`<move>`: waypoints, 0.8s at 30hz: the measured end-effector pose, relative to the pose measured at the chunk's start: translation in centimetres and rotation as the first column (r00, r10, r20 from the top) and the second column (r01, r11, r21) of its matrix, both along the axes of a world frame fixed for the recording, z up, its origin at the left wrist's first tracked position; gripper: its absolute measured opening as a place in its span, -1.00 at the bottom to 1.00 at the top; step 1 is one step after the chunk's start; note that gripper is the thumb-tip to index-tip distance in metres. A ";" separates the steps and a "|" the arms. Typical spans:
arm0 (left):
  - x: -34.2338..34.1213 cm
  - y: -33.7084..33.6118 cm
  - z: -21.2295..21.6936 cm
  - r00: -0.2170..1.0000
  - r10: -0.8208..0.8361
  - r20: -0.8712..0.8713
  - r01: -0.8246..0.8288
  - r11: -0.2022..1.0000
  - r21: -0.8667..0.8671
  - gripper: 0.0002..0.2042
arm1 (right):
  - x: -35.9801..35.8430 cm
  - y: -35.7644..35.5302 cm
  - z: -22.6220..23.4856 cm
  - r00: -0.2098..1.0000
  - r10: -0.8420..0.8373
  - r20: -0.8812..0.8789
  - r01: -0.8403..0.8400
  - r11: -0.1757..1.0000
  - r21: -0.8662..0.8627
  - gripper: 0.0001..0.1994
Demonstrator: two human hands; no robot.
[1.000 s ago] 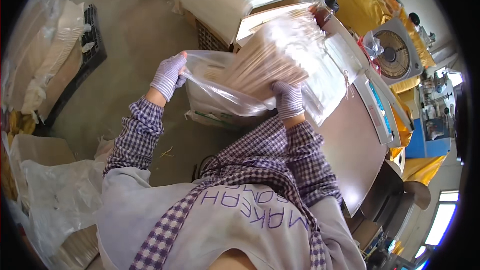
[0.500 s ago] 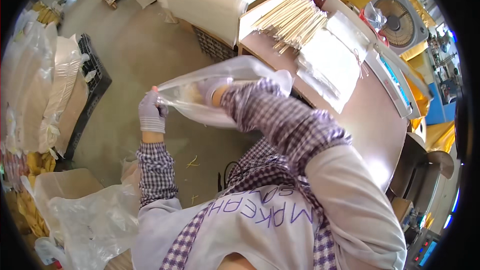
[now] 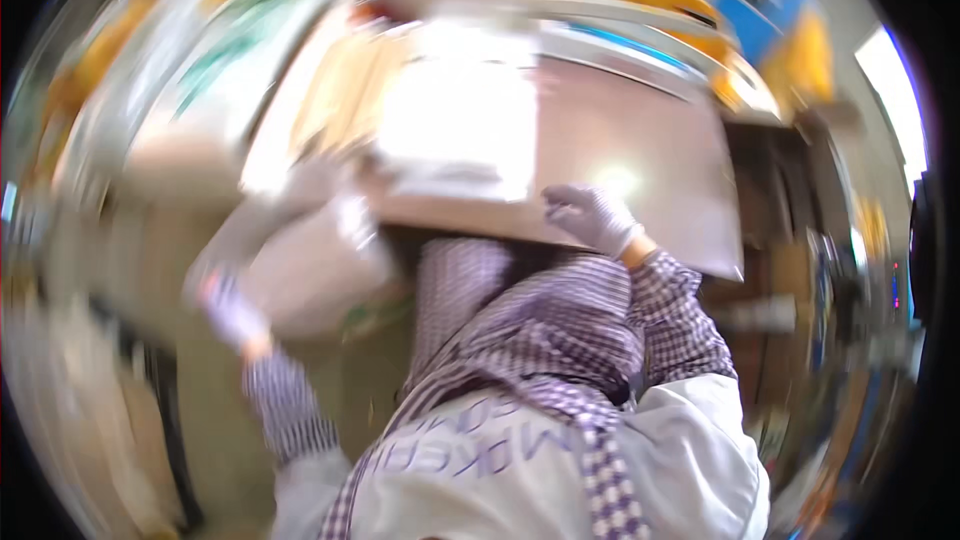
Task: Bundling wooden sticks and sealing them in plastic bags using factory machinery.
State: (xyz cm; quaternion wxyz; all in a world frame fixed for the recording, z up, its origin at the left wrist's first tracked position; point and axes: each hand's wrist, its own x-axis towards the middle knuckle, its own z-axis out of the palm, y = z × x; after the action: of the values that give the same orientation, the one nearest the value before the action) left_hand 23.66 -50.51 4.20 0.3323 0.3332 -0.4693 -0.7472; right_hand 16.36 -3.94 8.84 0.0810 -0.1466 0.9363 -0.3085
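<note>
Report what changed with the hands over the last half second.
The right hand has come out of the clear bag and moved right, over the table, nothing visible in its grip. The left hand still holds the bag; the sticks stay on the table.

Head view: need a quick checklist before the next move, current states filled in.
1. Left hand gripping the clear plastic bag: ok, at its edge, though fingers are blurred.
2. Bag mouth open: cannot tell, motion blur.
3. Right hand free: ok, nothing visible in it, near the front edge of the table.
4. Tan sticks on the table: ok, left of the white plastic sheets.
5. White plastic sheets readable: not ok, washed out by glare.
</note>
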 end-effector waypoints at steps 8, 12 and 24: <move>-7.9 33.6 3.8 0.070 -0.988 0.141 0.896 0.000 -0.444 -0.69 | 6.9 17.1 2.4 0.656 -0.624 -0.424 0.682 0.731 -0.020 -0.23; -13.8 50.0 2.8 -0.243 -0.903 0.354 0.557 -0.428 -0.711 -0.55 | 1.4 26.0 1.3 0.578 -0.638 -0.509 0.771 0.631 0.083 -0.18; -20.5 79.8 0.7 -0.315 -0.574 0.756 0.602 -0.737 -0.309 -0.28 | 5.4 74.3 -15.0 0.435 -0.886 -0.158 0.813 0.311 0.492 -0.34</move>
State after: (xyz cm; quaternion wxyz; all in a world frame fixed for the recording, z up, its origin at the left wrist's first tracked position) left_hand 3.16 29.31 4.88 -0.3392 -0.4010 -0.7888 -0.3194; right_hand 21.78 70.33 -6.11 0.0070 0.4177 0.9066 -0.0598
